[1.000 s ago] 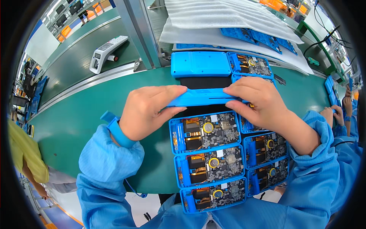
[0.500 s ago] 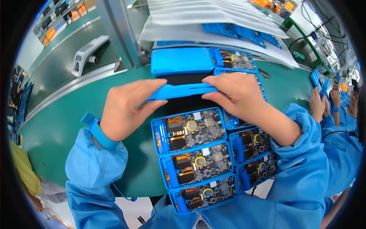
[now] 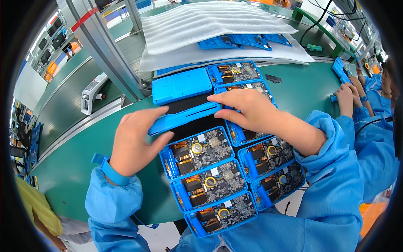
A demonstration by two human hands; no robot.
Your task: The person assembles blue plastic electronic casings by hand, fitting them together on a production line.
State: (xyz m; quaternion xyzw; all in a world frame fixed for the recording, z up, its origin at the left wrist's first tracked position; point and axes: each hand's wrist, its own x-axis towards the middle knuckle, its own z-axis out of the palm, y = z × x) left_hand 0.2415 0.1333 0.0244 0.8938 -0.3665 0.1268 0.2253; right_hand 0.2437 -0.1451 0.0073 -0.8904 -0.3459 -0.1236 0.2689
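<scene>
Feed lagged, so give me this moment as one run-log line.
left hand: grips blue cover | right hand: grips cover's other end | below: open circuit-board cases on green table

I see green bench top [image 3: 67, 176] under bright overhead light. Grey conveyor [image 3: 63, 101] runs along far left edge, metal post [image 3: 105, 50] rising beside it. White foam sheets [image 3: 210, 21] stacked at back. Co-worker's sleeve [image 3: 378, 147] at right.

Blue cover [image 3: 184, 118], green table [image 3: 75, 168], white foam sheets [image 3: 210, 21], blue sleeves [image 3: 113, 206]
</scene>
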